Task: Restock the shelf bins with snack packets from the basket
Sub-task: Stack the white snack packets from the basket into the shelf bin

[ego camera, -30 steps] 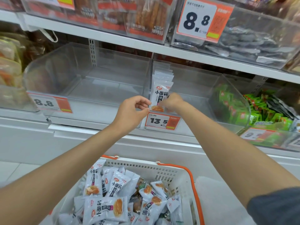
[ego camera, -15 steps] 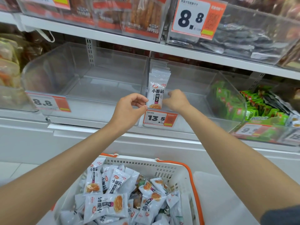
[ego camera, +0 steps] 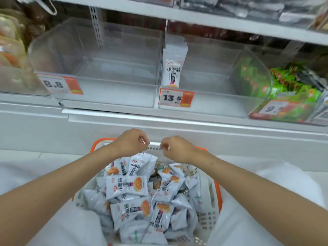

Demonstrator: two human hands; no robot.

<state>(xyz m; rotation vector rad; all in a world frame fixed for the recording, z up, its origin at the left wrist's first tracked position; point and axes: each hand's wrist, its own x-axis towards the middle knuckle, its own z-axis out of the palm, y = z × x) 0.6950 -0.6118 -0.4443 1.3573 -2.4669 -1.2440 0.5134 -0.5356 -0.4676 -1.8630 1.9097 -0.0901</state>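
A white basket with an orange rim (ego camera: 218, 194) sits low in the middle, filled with several white snack packets (ego camera: 126, 186). My left hand (ego camera: 131, 142) and my right hand (ego camera: 175, 148) hover side by side over the basket's far edge, fingers loosely curled, with nothing in either. A packet (ego camera: 140, 163) stands just below my left hand without touching it. Up on the shelf, a row of the same white packets (ego camera: 173, 68) stands upright at the left end of the clear bin (ego camera: 213, 102) tagged 13.5.
A clear bin (ego camera: 115, 93) tagged 8.8 sits left of the stocked one, with nothing in it. To the right is a bin of green packets (ego camera: 284, 89). A white shelf ledge (ego camera: 177, 121) runs between the bins and the basket. More bins hang above.
Both hands have let go of the packet row in the 13.5 bin and dropped down to the basket's far edge. The view has tilted downward.
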